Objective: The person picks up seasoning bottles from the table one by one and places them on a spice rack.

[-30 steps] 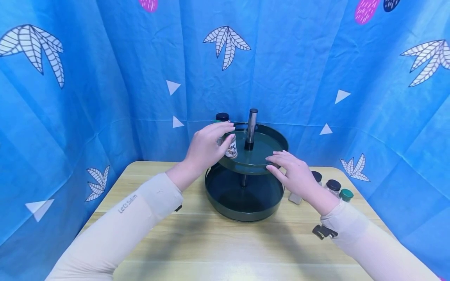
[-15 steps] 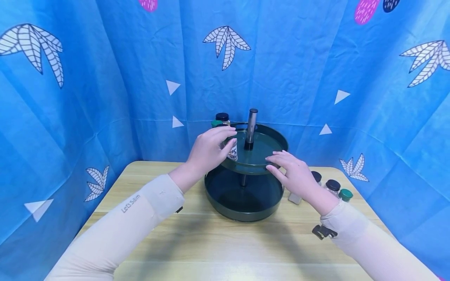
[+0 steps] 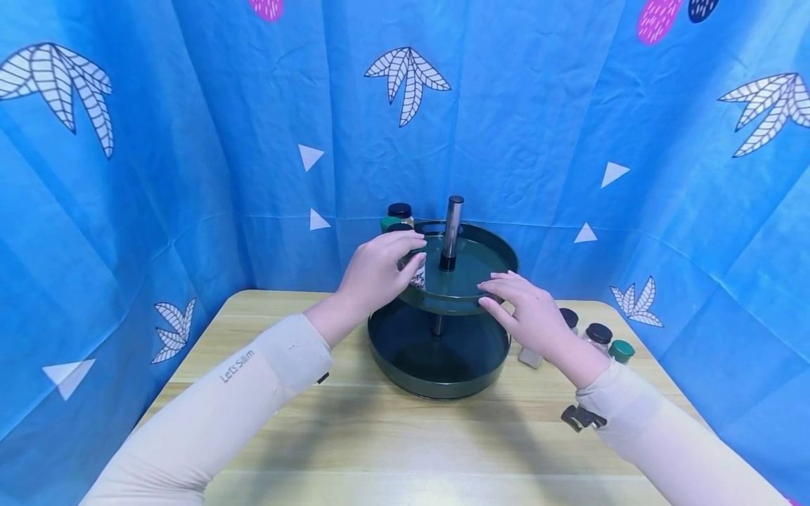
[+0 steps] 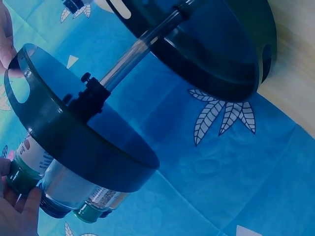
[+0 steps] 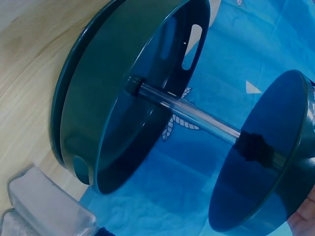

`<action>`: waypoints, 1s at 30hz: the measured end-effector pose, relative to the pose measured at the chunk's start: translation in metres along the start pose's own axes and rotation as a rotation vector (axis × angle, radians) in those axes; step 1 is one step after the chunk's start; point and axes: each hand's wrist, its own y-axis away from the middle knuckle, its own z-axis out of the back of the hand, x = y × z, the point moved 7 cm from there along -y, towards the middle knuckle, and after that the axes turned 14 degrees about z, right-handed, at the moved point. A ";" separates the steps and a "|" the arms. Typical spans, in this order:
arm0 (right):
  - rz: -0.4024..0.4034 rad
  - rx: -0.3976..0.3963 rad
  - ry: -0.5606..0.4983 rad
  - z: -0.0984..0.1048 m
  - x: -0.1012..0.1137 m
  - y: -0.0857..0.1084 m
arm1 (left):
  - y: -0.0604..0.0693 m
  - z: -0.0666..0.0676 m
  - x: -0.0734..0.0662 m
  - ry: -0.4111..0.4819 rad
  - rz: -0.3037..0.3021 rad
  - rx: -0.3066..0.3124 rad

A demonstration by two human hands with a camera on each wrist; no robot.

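Note:
In the head view, the left hand [image 3: 380, 273] grips a small labelled jar [image 3: 419, 275] at the left side of the upper green tray [image 3: 465, 303]. Seen from the left wrist, its fingers [image 4: 30, 206] are round the jar's green lid [image 4: 22, 178], beside other jars on that tray. The right hand [image 3: 530, 315] holds the front right rim of the upper tray, thumb outside and fingers over the edge. Its palm [image 5: 304, 216] shows at the tray's side in the right wrist view. The jar's base is hidden by the tray wall.
The lower tray [image 3: 436, 388] sits on the wooden table [image 3: 405, 443], joined to the upper one by a metal post [image 3: 453, 228]. Several jars stand right of the trays, among them a black-lidded one [image 3: 598, 334] and a green-lidded one [image 3: 621, 351]. A blue curtain [image 3: 525, 105] surrounds the table.
The left hand has shifted slightly right and down with the jar, which looks more upright. Green and black lids behind that hand are now more visible. The right hand has stayed in place.

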 end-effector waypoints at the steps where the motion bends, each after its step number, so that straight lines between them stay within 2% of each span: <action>1: 0.000 0.000 0.001 0.000 0.000 0.000 | 0.000 0.000 0.000 -0.004 0.003 0.006; 18: -0.002 -0.002 0.002 0.000 0.001 0.000 | -0.002 -0.004 -0.002 -0.042 0.063 0.043; 30: -0.006 -0.001 0.002 -0.001 0.000 0.000 | -0.001 0.004 -0.004 -0.050 0.052 0.010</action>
